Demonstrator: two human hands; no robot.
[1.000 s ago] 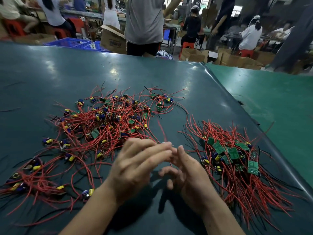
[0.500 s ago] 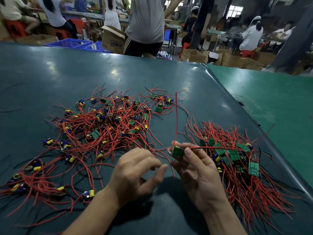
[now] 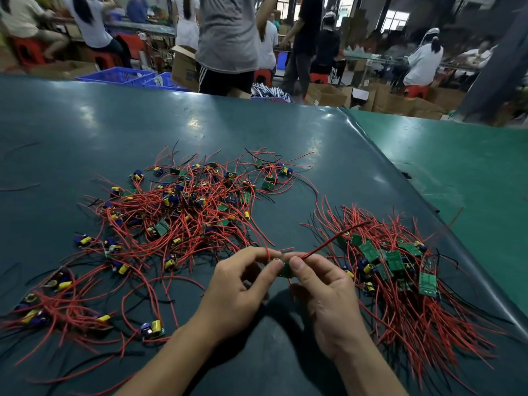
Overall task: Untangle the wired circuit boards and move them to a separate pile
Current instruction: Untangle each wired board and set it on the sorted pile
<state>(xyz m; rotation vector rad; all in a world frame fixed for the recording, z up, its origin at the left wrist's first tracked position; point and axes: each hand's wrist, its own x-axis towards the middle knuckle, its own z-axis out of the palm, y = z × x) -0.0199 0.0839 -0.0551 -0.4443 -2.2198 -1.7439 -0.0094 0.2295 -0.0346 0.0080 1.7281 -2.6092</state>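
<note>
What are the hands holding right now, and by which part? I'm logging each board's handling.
Both hands pinch one small green circuit board: the left hand at its left edge, the right hand at its right edge, also gripping its red wire.

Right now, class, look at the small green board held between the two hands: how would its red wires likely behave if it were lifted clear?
The red wire probably flexes yet holds shape: it arches unsupported from the board. The board looks light, pinched by fingertips of the left hand and right hand. Its wires may snag the tangled pile.

dim overhead light; glare on table (image 3: 197, 121); blurred background; bowed edges
</note>
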